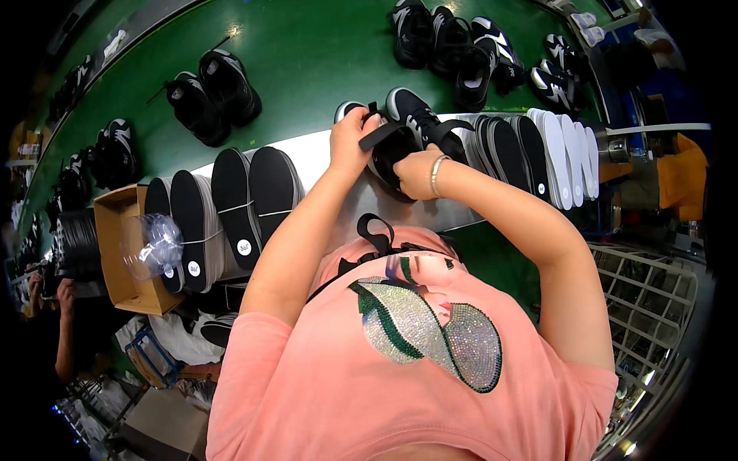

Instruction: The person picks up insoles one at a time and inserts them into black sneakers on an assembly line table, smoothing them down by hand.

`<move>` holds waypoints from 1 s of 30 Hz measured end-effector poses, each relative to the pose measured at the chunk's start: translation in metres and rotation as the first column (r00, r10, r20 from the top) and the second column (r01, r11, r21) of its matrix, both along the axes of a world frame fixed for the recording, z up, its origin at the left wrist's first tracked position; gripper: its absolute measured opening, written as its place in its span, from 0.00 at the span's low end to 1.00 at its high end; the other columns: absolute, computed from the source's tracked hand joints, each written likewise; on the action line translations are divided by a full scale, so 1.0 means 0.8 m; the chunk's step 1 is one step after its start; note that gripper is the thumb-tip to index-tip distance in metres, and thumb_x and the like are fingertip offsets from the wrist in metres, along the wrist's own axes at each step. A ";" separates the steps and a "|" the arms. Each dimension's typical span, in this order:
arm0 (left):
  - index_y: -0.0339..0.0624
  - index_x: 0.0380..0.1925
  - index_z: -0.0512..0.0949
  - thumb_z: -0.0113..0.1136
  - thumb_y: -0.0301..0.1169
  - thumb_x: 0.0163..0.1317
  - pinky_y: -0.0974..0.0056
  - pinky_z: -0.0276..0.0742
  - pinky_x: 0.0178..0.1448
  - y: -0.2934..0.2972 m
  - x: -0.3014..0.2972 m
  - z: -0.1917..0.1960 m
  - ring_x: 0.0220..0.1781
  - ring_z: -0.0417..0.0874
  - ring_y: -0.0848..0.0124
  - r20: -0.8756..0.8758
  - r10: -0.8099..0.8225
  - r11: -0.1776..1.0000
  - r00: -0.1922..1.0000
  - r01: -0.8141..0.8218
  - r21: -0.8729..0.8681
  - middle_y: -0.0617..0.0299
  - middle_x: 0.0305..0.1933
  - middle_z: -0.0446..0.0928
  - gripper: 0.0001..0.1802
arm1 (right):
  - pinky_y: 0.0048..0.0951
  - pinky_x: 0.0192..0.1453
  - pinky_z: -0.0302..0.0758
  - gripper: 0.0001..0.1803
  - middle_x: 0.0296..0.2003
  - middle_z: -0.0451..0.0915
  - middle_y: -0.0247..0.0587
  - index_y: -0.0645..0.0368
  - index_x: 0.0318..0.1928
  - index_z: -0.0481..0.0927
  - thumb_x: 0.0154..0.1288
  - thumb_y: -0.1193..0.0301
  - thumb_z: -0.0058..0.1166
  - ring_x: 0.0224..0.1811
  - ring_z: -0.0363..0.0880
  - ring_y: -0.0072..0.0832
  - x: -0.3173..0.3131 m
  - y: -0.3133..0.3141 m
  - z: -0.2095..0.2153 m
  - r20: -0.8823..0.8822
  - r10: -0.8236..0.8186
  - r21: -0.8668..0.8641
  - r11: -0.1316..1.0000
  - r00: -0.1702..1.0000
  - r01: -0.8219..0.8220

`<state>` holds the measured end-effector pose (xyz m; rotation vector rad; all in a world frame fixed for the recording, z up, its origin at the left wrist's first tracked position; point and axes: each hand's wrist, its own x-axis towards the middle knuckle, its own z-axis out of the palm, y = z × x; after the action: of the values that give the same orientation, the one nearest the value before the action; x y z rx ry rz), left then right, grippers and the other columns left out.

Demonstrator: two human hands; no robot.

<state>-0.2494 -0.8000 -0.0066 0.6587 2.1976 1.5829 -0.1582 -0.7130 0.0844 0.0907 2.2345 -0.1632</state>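
A black sneaker (393, 146) with a pale toe is between my hands on the metal ledge, its opening toward me. My left hand (351, 144) is closed at its upper part, where a black strap-like piece, perhaps the tongue or a pull loop, stands out. My right hand (419, 172), with a bracelet at the wrist, is closed at the collar; its fingertips are hidden in or behind the opening. A second black sneaker (419, 111) with a grey toe lies just right of the first. Stacked black insoles (505, 150) stand right of my right hand.
White insoles (560, 157) stand at the ledge's right end. Bundled black insoles (231, 196) and a cardboard box (115, 253) with clear plastic are at left. Black sneakers (231, 86) sit on the green surface (307, 61) beyond. A wire rack (649, 307) is at right; another person's arm (65, 330) shows at left.
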 end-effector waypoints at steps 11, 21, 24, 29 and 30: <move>0.35 0.34 0.74 0.54 0.37 0.55 0.63 0.71 0.32 -0.003 0.006 0.015 0.26 0.78 0.60 0.071 -0.033 0.999 0.997 0.031 0.030 0.51 0.24 0.77 0.14 | 0.30 0.44 0.69 0.20 0.33 0.78 0.43 0.67 0.44 0.72 0.50 0.69 0.49 0.37 0.77 0.29 0.018 0.035 -0.047 0.153 -0.684 -0.669 0.460 0.714 0.584; 0.37 0.32 0.73 0.51 0.38 0.56 0.63 0.68 0.29 -0.006 0.020 0.027 0.22 0.75 0.62 0.108 -0.017 1.000 0.994 0.017 0.003 0.52 0.21 0.75 0.14 | 0.23 0.41 0.72 0.11 0.25 0.76 0.38 0.63 0.34 0.75 0.58 0.67 0.51 0.27 0.75 0.25 0.011 0.013 -0.068 0.312 -0.949 -0.794 -0.230 0.053 0.563; 0.37 0.31 0.73 0.52 0.37 0.56 0.63 0.69 0.31 -0.002 0.013 0.002 0.24 0.75 0.60 -0.015 0.015 0.995 1.000 -0.014 0.098 0.51 0.22 0.75 0.13 | 0.21 0.34 0.71 0.08 0.24 0.76 0.37 0.62 0.29 0.75 0.57 0.69 0.53 0.24 0.73 0.24 0.019 0.027 -0.075 0.479 -0.872 -0.827 -0.411 0.099 0.383; 0.36 0.38 0.71 0.57 0.30 0.47 0.63 0.71 0.40 -0.017 -0.013 0.000 0.34 0.77 0.59 0.149 -0.019 0.980 0.989 -0.011 0.198 0.50 0.34 0.76 0.17 | 0.24 0.39 0.68 0.07 0.21 0.72 0.33 0.60 0.29 0.73 0.60 0.70 0.47 0.30 0.72 0.24 0.064 0.038 -0.036 0.705 -0.624 -0.707 -0.652 0.336 0.274; 0.37 0.41 0.69 0.57 0.29 0.45 0.62 0.71 0.41 -0.023 -0.005 0.011 0.35 0.76 0.57 0.185 -0.029 0.976 0.982 -0.012 0.218 0.50 0.35 0.75 0.20 | 0.22 0.37 0.67 0.08 0.21 0.72 0.32 0.61 0.28 0.73 0.60 0.69 0.48 0.28 0.71 0.22 0.068 0.036 -0.029 0.450 -0.841 -0.873 -0.343 0.300 0.348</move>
<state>-0.2538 -0.8184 0.0018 0.5528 1.9008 1.8199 -0.1036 -0.6842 0.0614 0.7451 1.5668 -2.5356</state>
